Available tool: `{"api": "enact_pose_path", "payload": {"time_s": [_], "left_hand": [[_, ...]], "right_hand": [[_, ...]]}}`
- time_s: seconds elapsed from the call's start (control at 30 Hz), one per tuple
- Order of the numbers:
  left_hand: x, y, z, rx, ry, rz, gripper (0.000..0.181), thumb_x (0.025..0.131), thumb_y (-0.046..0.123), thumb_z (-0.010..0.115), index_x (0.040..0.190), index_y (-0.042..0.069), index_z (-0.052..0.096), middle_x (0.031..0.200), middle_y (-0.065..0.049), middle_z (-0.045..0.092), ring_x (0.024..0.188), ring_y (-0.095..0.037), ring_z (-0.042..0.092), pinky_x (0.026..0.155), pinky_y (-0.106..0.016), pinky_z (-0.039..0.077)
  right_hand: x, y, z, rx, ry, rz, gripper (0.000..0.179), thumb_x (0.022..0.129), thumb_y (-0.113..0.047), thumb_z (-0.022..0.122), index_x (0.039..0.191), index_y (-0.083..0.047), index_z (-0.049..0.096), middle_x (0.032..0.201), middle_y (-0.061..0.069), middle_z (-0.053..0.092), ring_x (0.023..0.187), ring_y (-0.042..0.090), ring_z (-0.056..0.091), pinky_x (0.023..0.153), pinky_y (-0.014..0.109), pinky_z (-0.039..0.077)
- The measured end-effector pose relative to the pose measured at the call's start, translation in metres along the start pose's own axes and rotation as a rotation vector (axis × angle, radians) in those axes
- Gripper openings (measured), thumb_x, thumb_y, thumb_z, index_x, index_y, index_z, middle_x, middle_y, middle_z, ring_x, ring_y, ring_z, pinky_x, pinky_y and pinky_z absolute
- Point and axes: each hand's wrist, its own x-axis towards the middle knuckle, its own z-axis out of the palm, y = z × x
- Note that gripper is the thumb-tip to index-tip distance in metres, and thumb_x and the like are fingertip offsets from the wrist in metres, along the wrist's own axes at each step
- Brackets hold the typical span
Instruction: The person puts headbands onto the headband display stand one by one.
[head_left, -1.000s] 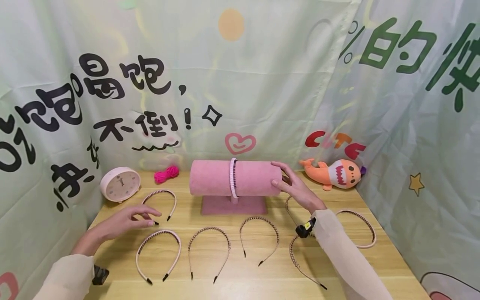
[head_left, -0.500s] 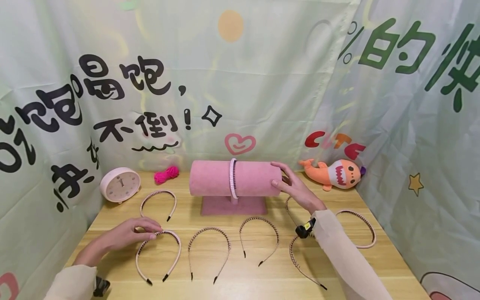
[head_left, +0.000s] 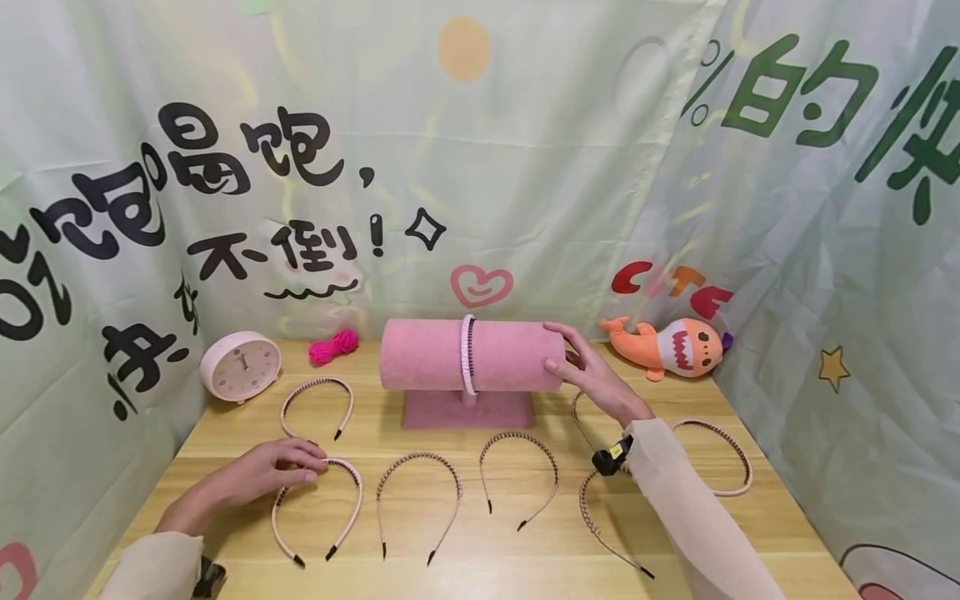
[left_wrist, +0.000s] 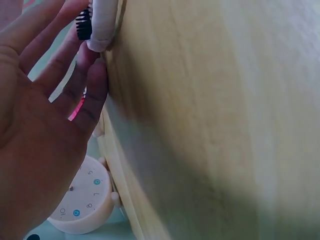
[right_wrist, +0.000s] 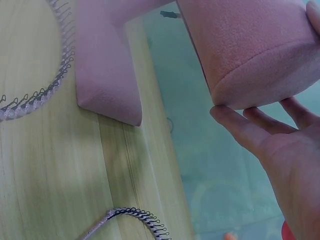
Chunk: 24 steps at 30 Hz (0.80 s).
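My left hand [head_left: 258,475] pinches the top of a pale pink headband [head_left: 358,498] that lies at the front left of the wooden table. In the left wrist view the fingertips meet the padded band [left_wrist: 104,22] beside its black comb teeth. My right hand [head_left: 597,379] grips the right end of a pink plush headband stand [head_left: 423,354], thumb on the front and fingers over the top. Around the middle of that roll sits a white headband [head_left: 467,354]. The right wrist view has the fingers [right_wrist: 240,127] against the rim of the roll's end.
Another pale headband [head_left: 350,400] lies behind my left hand. Thin braided headbands [head_left: 420,457] [head_left: 517,435] lie in front of the stand, with several more bands near my right forearm. A round clock [head_left: 242,367], bright pink yarn [head_left: 333,347] and an orange plush shark [head_left: 686,348] line the back.
My left hand has moved down and slightly right, from over the rear left headband to the top of the front left one. The right hand has stayed on the stand.
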Motion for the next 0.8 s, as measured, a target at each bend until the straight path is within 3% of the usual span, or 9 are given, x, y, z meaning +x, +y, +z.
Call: {"api": "enact_pose_path", "payload": {"time_s": [0.3,0.43,0.6,0.7,0.8], "left_hand": [[-0.005,0.007,-0.009,-0.023,0.031,-0.038,0.017,0.104,0.024,0.075,0.116,0.018,0.086,0.131,-0.006,0.074,0.121,0.010,0.057,0.105,-0.007,0.040],[-0.009,0.007,-0.015,-0.056,0.030,0.002,0.017,0.104,0.017,0.074,0.117,0.012,0.085,0.131,-0.008,0.075,0.122,0.011,0.056,0.103,-0.006,0.040],[-0.013,0.004,-0.020,-0.073,0.001,0.066,0.021,0.104,0.009,0.071,0.122,0.008,0.083,0.135,-0.008,0.074,0.126,0.011,0.056,0.104,-0.005,0.040],[-0.016,0.004,-0.024,-0.067,-0.039,0.053,0.023,0.105,0.010,0.069,0.125,0.008,0.082,0.138,-0.009,0.074,0.127,0.013,0.056,0.104,-0.007,0.041],[-0.018,0.005,-0.028,-0.102,-0.105,-0.001,0.027,0.107,0.010,0.067,0.130,0.006,0.079,0.139,-0.016,0.074,0.124,0.013,0.057,0.101,-0.009,0.046]], "right_hand": [[0.001,-0.001,0.000,-0.003,0.000,0.001,0.062,0.112,-0.039,0.061,0.167,-0.045,0.032,0.182,-0.005,0.014,0.166,0.042,0.024,0.125,0.072,0.035],[0.001,-0.001,0.000,-0.001,0.002,0.002,0.061,0.112,-0.039,0.061,0.166,-0.046,0.032,0.182,-0.006,0.015,0.166,0.042,0.025,0.125,0.072,0.036],[0.000,-0.002,0.000,0.003,0.000,-0.002,0.062,0.112,-0.040,0.061,0.166,-0.046,0.032,0.182,-0.005,0.016,0.166,0.042,0.026,0.125,0.072,0.036],[0.000,-0.001,0.000,0.000,-0.002,-0.003,0.062,0.112,-0.039,0.060,0.167,-0.046,0.031,0.182,-0.004,0.015,0.166,0.043,0.025,0.125,0.072,0.036],[-0.001,0.000,0.000,-0.004,-0.004,-0.006,0.062,0.113,-0.038,0.060,0.167,-0.045,0.031,0.182,-0.003,0.013,0.166,0.044,0.024,0.124,0.072,0.037]]}}
